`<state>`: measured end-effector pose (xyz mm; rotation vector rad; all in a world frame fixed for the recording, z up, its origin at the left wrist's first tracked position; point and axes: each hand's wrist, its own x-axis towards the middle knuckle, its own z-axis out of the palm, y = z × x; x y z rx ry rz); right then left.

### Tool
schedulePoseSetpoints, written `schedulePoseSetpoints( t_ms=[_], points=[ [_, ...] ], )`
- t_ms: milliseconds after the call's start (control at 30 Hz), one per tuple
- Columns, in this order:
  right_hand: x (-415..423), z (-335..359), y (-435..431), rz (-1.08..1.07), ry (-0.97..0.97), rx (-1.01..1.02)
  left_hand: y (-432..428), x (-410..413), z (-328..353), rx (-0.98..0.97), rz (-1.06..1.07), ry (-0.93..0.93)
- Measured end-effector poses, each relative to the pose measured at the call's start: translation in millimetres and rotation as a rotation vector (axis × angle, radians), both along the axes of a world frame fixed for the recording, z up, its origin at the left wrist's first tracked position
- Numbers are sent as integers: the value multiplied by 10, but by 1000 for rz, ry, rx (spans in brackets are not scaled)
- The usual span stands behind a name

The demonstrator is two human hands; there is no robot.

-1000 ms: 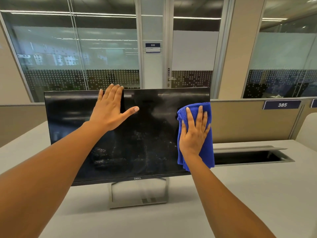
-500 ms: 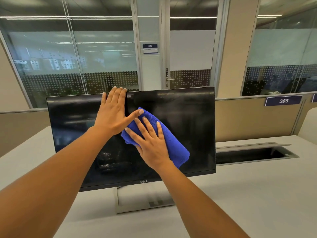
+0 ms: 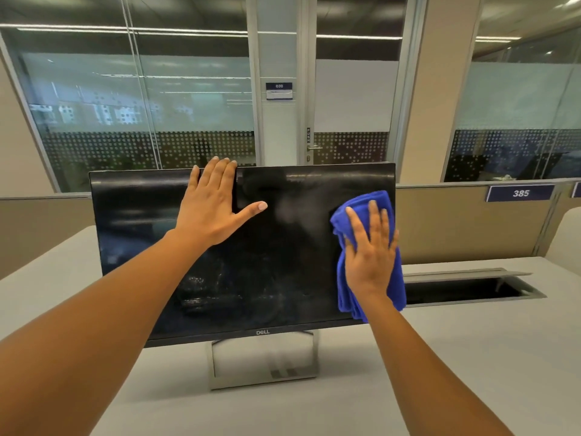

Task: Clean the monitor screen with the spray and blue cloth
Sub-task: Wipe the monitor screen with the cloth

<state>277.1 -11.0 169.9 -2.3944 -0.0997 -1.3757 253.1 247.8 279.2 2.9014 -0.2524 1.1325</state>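
A black monitor (image 3: 283,262) on a silver stand (image 3: 264,369) faces me on the grey desk, its dark screen showing smears and streaks low down. My left hand (image 3: 210,206) lies flat on the upper middle of the screen, fingers over the top edge, thumb spread. My right hand (image 3: 369,250) presses a folded blue cloth (image 3: 393,291) flat against the screen's right edge. The cloth hangs below my palm past the bezel. No spray bottle is in view.
The grey desk (image 3: 471,357) spreads around the stand. An open cable trough (image 3: 465,287) with a raised lid sits right of the monitor. A beige partition (image 3: 456,225) with a "385" label runs behind, with glass walls and a door beyond.
My right hand slid the blue cloth from the screen's right edge to its middle beside my left hand, then back to the right edge. My left hand stayed on the top edge.
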Motion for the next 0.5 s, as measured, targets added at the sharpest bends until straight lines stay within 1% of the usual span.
schedulePoseSetpoints(
  t_ms=[100, 267, 400, 500],
  points=[
    [2, -45, 29, -23, 1, 130, 30, -9, -2, 41, 23, -5],
    [-22, -23, 278, -35, -4, 271, 274, -48, 52, 130, -2, 24],
    [-72, -38, 540, -31, 0, 293, 764, -164, 18, 64, 103, -63],
    [-109, -34, 793, -22, -11, 276, 1144, -262, -21, 72, 190, -91]
  ],
)
